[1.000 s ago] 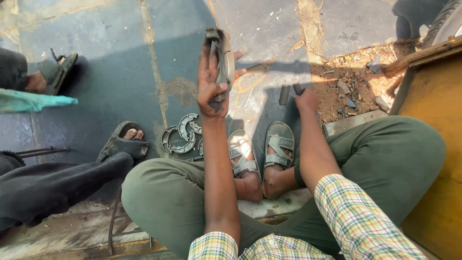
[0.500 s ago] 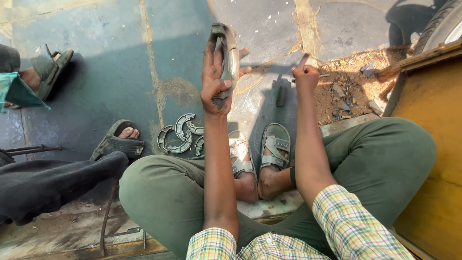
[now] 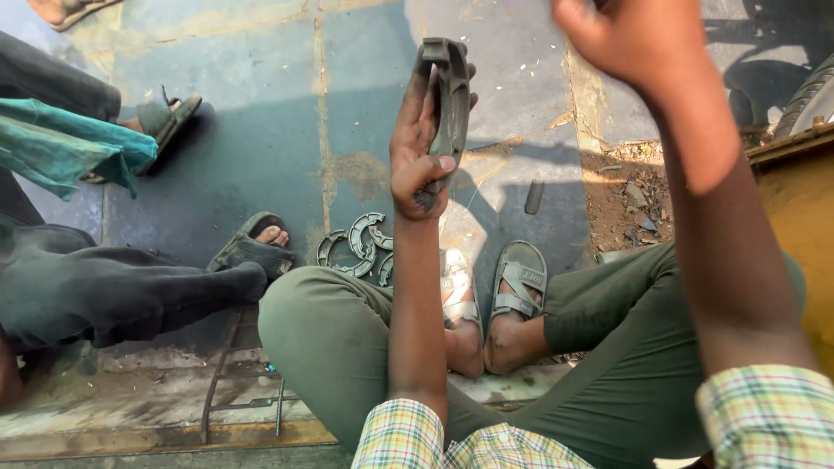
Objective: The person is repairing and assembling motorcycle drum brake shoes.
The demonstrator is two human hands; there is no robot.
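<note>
I see a concrete floor [image 3: 261, 130], painted a worn blue-grey with pale cracked seams, part sunlit, part in shadow. A cluster of curved metal shoes [image 3: 358, 245] lies on it just beside my knee. A short dark cylinder [image 3: 533, 197] lies alone near a patch of dirt and rubble [image 3: 627, 195]. My sandalled feet [image 3: 495, 295] rest on the floor.

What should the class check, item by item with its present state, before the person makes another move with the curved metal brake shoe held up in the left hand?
1. Left hand grips the brake shoe firmly: ok.
2. Right hand raised, apart from the shoe: ok.
3. What the right hand holds: cannot tell, cut off at the frame's top.
4. Spare brake shoes lie on the floor beside the sandalled feet: ok.
5. Small dark cylinder lies loose ahead of the feet: ok.
</note>
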